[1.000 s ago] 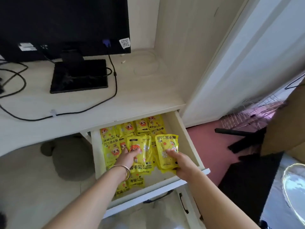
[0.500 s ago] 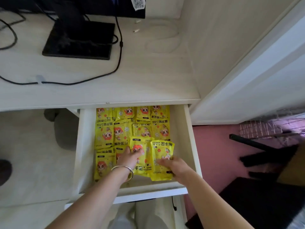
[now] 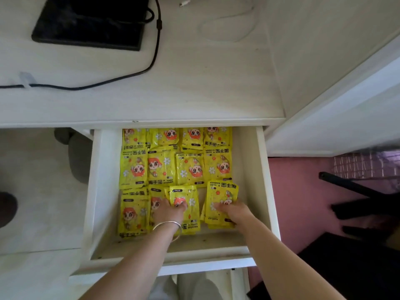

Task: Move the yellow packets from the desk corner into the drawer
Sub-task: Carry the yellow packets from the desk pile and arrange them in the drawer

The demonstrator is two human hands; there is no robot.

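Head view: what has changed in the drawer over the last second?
The right hand laid the right stack, tilted a second ago, flat in the drawer's front right, now apart from the middle stack, which it overlapped half a second ago. Its grip has eased to fingers resting on top. The left hand stayed on the middle stack; the back rows of packets are unchanged and the drawer stays open.

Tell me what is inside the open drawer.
Rows of overlapping yellow packets lie in the drawer; the left hand and right hand each rest on a front one. The desk covers the drawer's back, and whatever lies under the packets is hidden.
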